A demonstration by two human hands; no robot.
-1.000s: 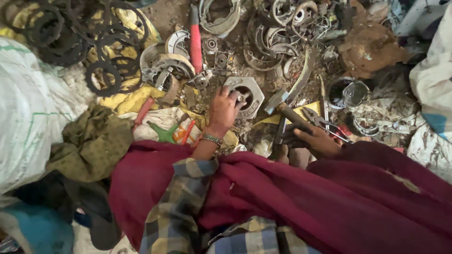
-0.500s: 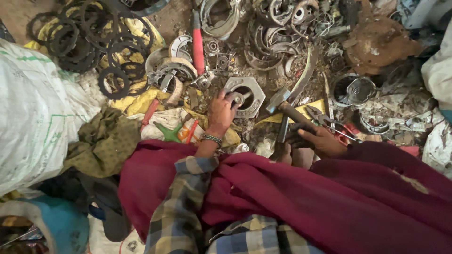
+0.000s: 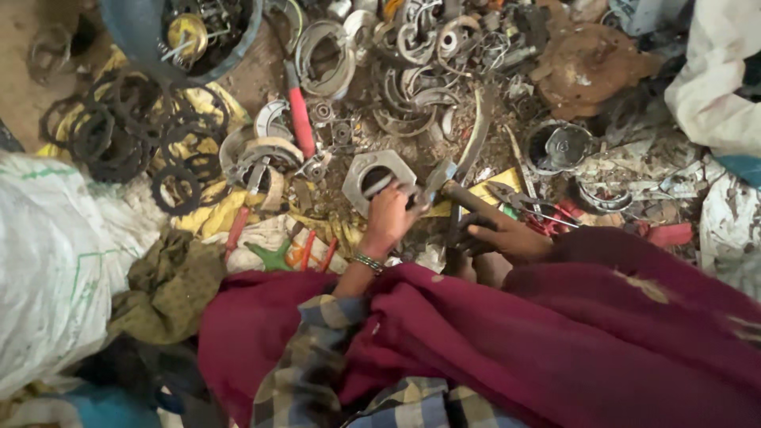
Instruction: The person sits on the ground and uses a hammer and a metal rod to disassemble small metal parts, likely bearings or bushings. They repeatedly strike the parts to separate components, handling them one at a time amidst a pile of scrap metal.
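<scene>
Nearest, a maroon cloth [image 3: 555, 341] draped over the lap, checked sleeve [image 3: 309, 372] poking out. Beyond it, left hand [image 3: 390, 218], bangle at the wrist, fingers curled onto the rim of a grey hexagonal metal plate [image 3: 372, 178] with a round hole, lying flat on the ground just ahead. Right hand [image 3: 507, 238] wrapped round the wooden handle of a hammer [image 3: 448, 184], head beside the plate. Farther out, black gear rings [image 3: 135, 139] left, curved metal bands [image 3: 412, 47] heaped at top, red-handled tool [image 3: 301, 119] between
</scene>
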